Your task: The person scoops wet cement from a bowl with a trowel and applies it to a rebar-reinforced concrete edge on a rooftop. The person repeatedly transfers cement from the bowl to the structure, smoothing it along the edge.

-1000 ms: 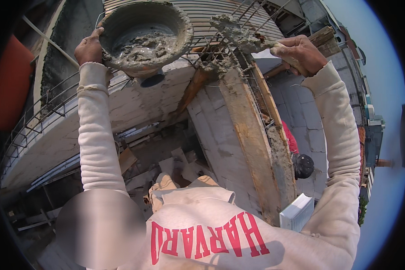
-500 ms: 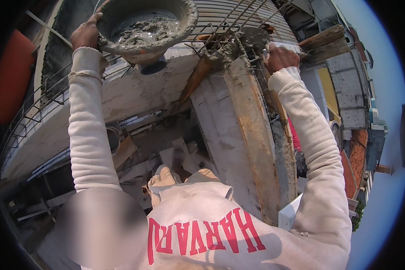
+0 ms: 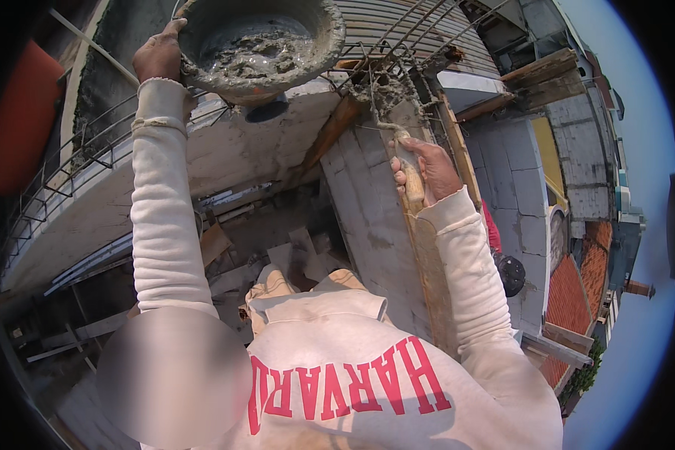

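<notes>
My left hand (image 3: pixel 157 54) grips the left side of a mortar-crusted bucket (image 3: pixel 262 56), which holds wet grey cement mix. My right hand (image 3: pixel 431 165) is wrapped round the wooden handle of a trowel (image 3: pixel 411 184) at right of centre, over a long timber formwork board (image 3: pixel 426 262). The trowel's thin, mortar-coated neck runs up toward a rough mass of mortar (image 3: pixel 386 86) among steel bars at the top of the formwork; its blade is hard to make out there.
Steel rebar (image 3: pixel 435 34) sticks out above the formwork. A curved concrete edge with a rebar cage (image 3: pixel 67 180) runs along the left, over a lower level of scattered boards. Below right, a person in red with a dark head covering (image 3: pixel 510 274) is beside a block wall (image 3: pixel 506 195).
My right hand has moved down and toward me with the trowel, from the mortar to over the board. My left hand and the bucket have shifted slightly, mostly upward in the picture.
</notes>
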The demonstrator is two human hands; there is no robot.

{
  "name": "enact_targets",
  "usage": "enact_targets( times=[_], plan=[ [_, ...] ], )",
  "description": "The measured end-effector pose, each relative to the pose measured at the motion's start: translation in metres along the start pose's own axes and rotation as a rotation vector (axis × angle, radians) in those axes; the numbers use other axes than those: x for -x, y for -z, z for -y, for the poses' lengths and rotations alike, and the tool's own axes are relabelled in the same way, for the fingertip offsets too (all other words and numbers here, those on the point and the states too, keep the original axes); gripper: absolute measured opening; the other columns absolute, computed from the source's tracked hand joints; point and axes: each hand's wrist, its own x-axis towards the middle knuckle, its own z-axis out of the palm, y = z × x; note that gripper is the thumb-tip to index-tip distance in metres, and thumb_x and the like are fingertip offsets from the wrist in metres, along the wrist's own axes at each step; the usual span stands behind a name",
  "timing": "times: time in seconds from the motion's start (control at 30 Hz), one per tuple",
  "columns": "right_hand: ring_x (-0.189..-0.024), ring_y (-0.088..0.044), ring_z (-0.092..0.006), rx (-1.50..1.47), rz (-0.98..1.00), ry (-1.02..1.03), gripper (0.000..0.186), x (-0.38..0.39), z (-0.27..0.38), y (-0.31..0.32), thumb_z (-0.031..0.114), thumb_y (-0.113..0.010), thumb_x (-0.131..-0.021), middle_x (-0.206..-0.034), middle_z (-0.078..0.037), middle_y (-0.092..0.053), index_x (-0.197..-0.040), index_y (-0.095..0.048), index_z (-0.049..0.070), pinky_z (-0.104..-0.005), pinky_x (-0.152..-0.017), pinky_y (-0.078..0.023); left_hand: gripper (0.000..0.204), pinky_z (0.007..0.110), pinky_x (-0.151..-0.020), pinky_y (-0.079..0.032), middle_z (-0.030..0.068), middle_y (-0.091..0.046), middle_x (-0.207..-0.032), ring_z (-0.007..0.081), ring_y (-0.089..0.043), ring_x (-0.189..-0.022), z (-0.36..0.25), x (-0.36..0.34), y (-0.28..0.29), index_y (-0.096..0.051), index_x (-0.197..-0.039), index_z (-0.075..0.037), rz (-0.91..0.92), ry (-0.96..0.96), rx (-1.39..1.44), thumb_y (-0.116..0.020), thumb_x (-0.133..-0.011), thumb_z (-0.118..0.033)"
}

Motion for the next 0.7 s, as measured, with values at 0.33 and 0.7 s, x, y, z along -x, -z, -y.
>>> enact_targets(
  times=[0.33, 0.7],
  plan=[
    [-0.06, -0.052, -0.0201, -0.943, -0.273, 0.238, 0.03, -0.123, -0.079, -0.067, 0.039, -0.049, -0.101, -0.076, -0.006, -0.054, -0.095, -0.049, 0.01, -0.0381, -0.058, -0.047, 0.038, 0.031, -0.076, -0.055, 0.0099, -0.075, -0.099, 0.0168, -0.068, -0.083, -0.021, 0.011, -0.006, -0.077, -0.11, 0.004, 0.051, 0.125, 0.016, -0.082, -0.085, -0.025],
    [-0.057, -0.052, -0.0219, -1.023, -0.266, 0.268, 0.034, -0.215, -0.052, -0.077, 0.038, -0.05, -0.101, -0.074, -0.008, -0.052, -0.094, -0.048, 0.005, -0.0415, -0.056, -0.047, 0.034, 0.033, -0.073, -0.057, 0.0124, -0.075, -0.101, 0.0196, -0.071, -0.083, -0.026, 0.011, -0.01, -0.076, -0.113, 0.006, 0.103, 0.177, 0.254, -0.077, -0.087, -0.016]
  ],
)
